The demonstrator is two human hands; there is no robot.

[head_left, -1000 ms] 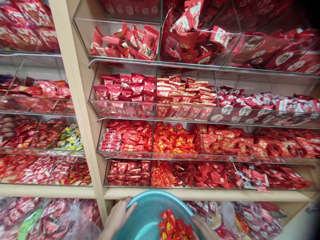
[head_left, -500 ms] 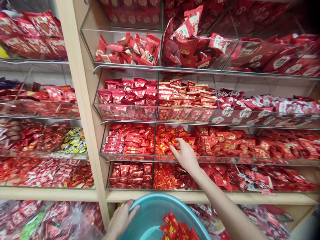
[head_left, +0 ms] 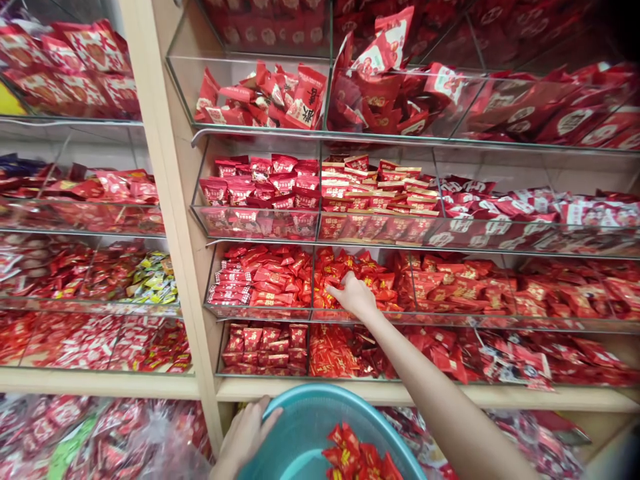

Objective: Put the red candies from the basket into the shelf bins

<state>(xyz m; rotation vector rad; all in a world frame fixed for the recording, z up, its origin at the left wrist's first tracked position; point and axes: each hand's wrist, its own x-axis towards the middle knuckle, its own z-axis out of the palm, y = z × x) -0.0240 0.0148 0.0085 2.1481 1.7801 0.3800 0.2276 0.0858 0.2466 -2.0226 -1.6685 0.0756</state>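
My left hand (head_left: pixel 246 430) grips the left rim of a teal plastic basin (head_left: pixel 310 400), its thumb over the edge. Several red packets with yellow print (head_left: pixel 357 457) lie in the basin's right part. Over the front glass of a shelf compartment, my right hand (head_left: pixel 351 295) reaches into small red and yellow packets (head_left: pixel 383 281). Its fingertips are down among those packets, and I cannot make out whether they hold one.
Glass-fronted shelves (head_left: pixel 450 323) of red packets rise ahead. A wooden upright (head_left: pixel 173 200) separates them from shelves on the left. Plastic bags of packets (head_left: pixel 165 433) sit low at the left, below a wooden ledge (head_left: pixel 100 382).
My right hand has moved slightly left and down, deeper into the red and yellow packets. My left hand still grips the basin's rim. The view has shifted slightly.
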